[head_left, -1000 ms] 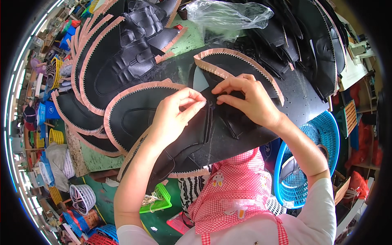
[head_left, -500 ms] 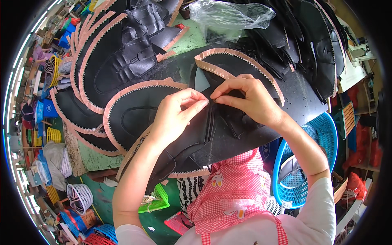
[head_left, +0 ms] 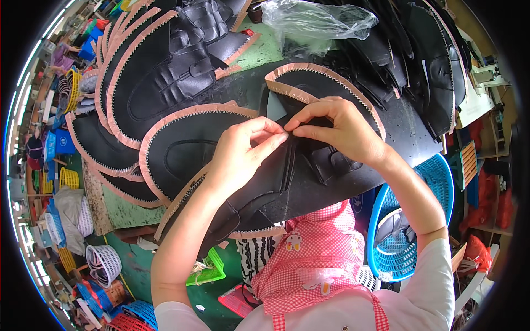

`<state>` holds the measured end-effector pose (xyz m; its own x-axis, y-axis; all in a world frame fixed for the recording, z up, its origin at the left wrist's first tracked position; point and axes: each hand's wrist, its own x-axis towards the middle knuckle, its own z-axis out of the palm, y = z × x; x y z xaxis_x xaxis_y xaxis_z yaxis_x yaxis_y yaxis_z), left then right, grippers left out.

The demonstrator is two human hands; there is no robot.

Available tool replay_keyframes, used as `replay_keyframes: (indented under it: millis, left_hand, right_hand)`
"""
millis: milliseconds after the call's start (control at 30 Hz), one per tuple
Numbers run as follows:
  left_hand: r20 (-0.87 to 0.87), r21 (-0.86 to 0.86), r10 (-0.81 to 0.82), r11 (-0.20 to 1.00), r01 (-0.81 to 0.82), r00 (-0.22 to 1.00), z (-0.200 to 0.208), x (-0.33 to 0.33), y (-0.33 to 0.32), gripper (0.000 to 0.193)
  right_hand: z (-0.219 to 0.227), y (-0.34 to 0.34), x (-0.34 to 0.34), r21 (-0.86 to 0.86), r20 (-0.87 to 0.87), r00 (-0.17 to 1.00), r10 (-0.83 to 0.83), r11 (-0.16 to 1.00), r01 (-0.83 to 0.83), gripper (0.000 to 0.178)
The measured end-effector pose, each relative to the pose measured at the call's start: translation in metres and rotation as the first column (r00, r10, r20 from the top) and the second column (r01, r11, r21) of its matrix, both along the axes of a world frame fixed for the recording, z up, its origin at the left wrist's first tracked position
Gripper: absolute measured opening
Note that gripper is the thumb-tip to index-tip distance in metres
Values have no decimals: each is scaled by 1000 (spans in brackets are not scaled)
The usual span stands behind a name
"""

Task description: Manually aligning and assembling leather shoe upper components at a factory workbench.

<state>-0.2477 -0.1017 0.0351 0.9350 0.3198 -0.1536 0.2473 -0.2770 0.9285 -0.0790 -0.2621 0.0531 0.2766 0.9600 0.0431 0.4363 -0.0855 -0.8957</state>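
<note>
My left hand (head_left: 242, 151) and my right hand (head_left: 343, 131) meet over the work table, thumb and forefinger pinched on each. Their fingertips almost touch at the top edge of a black leather shoe upper (head_left: 265, 176); the exact bit between them is too small to make out. Pinkish-tan edging with zigzag stitching rims this upper, which lies spread under both hands. Beyond my right hand, its other edged flap (head_left: 337, 83) curves up and away. Below that hand sits a black strap part (head_left: 331, 168), partly in shadow.
Several similar uppers (head_left: 165, 83) are heaped at the left. A clear plastic bag (head_left: 320, 22) and more black uppers (head_left: 439, 71) lie at the back and right. Beside the dark tabletop (head_left: 408, 143) stands a blue plastic basket (head_left: 448, 182); a green tray (head_left: 212, 270) is lower down.
Both hands keep their pinch at nearly the same place; the fingertips have drawn slightly closer together. The whole view has shifted a little.
</note>
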Motion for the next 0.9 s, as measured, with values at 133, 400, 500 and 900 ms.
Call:
replay_keyframes:
  millis: [133,400,500,900]
  left_hand:
    - [-7,5,3,1000,-3,1000,1,-1,-1,18]
    - [-43,2,23,1000,-23,999,4,1,-2,20]
    - [8,5,0,1000,0,1000,-1,1,0,17]
    - [9,37,72,997,-72,997,3,3,-6,16]
  right_hand:
    - [2,2,-3,0,-120,987,-111,994,112,10]
    - [11,8,9,-37,110,987,115,993,-111,13]
    - [14,12,9,-44,53,992,117,992,-114,21]
    - [27,26,7,-307,146,979,140,948,-89,34]
